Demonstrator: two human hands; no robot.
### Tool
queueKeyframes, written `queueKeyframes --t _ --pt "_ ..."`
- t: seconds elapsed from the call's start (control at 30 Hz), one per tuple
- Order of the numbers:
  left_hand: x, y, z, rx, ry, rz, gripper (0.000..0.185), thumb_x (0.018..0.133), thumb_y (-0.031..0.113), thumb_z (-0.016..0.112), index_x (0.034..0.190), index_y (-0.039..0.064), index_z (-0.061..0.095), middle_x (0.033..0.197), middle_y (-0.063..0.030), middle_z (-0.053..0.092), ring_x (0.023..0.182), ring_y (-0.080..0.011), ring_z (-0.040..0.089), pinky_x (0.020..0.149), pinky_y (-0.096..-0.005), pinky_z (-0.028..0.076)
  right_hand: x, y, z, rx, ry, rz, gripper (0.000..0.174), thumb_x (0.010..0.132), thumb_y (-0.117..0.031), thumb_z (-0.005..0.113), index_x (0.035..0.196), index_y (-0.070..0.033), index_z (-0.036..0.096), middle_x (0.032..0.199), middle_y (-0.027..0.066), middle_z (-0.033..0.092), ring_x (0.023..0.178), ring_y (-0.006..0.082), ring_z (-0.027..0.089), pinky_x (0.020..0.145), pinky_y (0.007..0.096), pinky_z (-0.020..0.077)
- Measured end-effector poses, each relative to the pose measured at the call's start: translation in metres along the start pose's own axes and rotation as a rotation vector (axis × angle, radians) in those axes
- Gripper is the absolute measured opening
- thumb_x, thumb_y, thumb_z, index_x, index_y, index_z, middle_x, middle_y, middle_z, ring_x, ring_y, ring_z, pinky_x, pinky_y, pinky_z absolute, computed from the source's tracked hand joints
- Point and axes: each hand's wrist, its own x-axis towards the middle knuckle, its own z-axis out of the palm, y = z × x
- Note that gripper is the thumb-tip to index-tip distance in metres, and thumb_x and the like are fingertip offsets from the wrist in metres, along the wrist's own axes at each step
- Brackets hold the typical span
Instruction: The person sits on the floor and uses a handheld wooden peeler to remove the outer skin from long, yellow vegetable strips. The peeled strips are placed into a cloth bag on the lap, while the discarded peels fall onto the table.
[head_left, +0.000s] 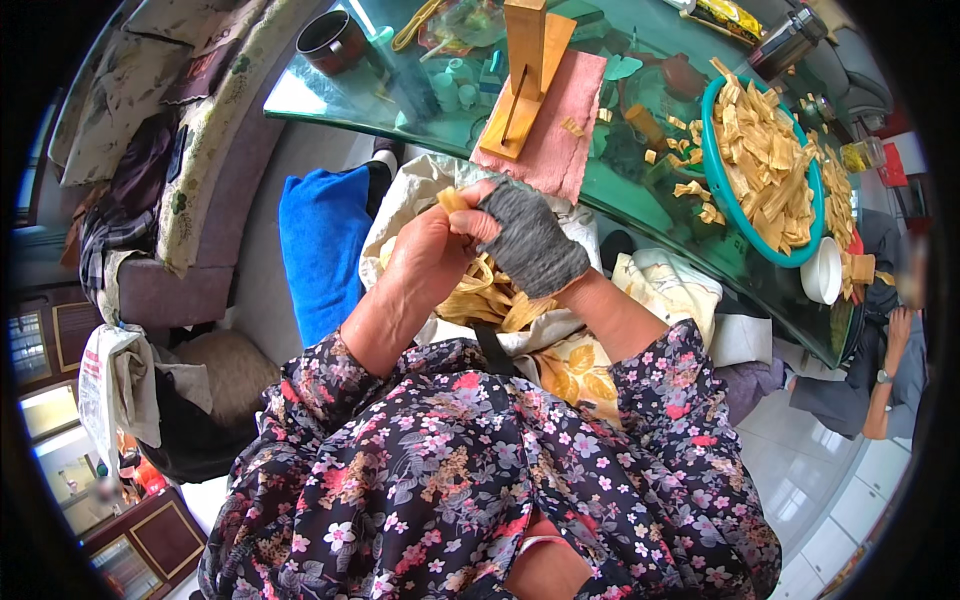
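Both hands meet in front of me over an open white sack (379, 255) of tan, dried strips (506, 300) on my lap. Between the fingertips of my bare left hand (435, 247) and my right hand (525, 236), in a grey fingerless knit glove, is a small folded tan piece (451, 200). Which fingers bear it most is partly hidden. Just beyond the hands, a wooden stand (517, 112) with an upright block and a thin dark blade or rod rests on a pink cloth (574, 135) at the glass table's edge.
The green glass table (630, 202) bears a teal basket (709, 161) heaped with tan folded pieces, a white bowl (821, 271), a dark mug (330, 43) and a steel flask (787, 41). A blue cloth (322, 247) lies at left. Another person's arm (885, 375) shows at right.
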Motion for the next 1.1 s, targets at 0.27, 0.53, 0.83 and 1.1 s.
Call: queueKeyframes --t 0.27,0.53,0.83,1.1 --pt "0.006 0.0 0.001 0.18 0.217 -0.054 0.018 0.092 0.016 0.046 0.105 0.01 0.057 0.08 0.0035 0.055 0.075 -0.0083 0.049 0.067 -0.0246 0.043 0.001 -0.006 -0.011 -0.2 0.221 -0.171 0.028 0.091 -0.026 0.055 0.097 0.001 0.06 0.082 0.0109 0.063 0.079 0.0216 0.061 0.072 0.032 0.0475" --pt "-0.017 0.023 0.018 1.649 0.157 0.921 0.026 0.073 -0.003 0.053 0.095 0.006 0.062 0.076 -0.0118 0.049 0.078 -0.0307 0.051 0.068 -0.036 0.042 0.008 0.006 -0.01 -0.023 0.342 -0.026 0.028 0.091 -0.024 0.056 0.093 0.004 0.058 0.082 0.0133 0.06 0.077 0.0238 0.058 0.07 0.0354 0.0489" --pt "-0.014 0.026 0.018 1.453 -0.018 1.085 0.048 0.067 -0.018 0.036 0.106 0.002 0.055 0.098 -0.0136 0.056 0.092 -0.0288 0.056 0.083 -0.0322 0.045 0.005 -0.006 -0.01 0.96 -0.053 0.36 0.023 0.087 -0.03 0.062 0.087 -0.008 0.057 0.076 0.0002 0.056 0.066 0.0066 0.054 0.051 0.0196 0.0449" --pt "-0.008 0.02 0.012 0.713 0.08 0.55 0.014 0.091 -0.001 0.047 0.099 0.002 0.057 0.093 -0.0048 0.061 0.081 -0.0131 0.059 0.076 -0.0234 0.045 0.004 -0.01 -0.013 -0.554 0.213 -0.304 0.037 0.089 -0.032 0.053 0.094 0.005 0.056 0.088 0.0232 0.059 0.086 0.0363 0.058 0.071 0.0434 0.0473"
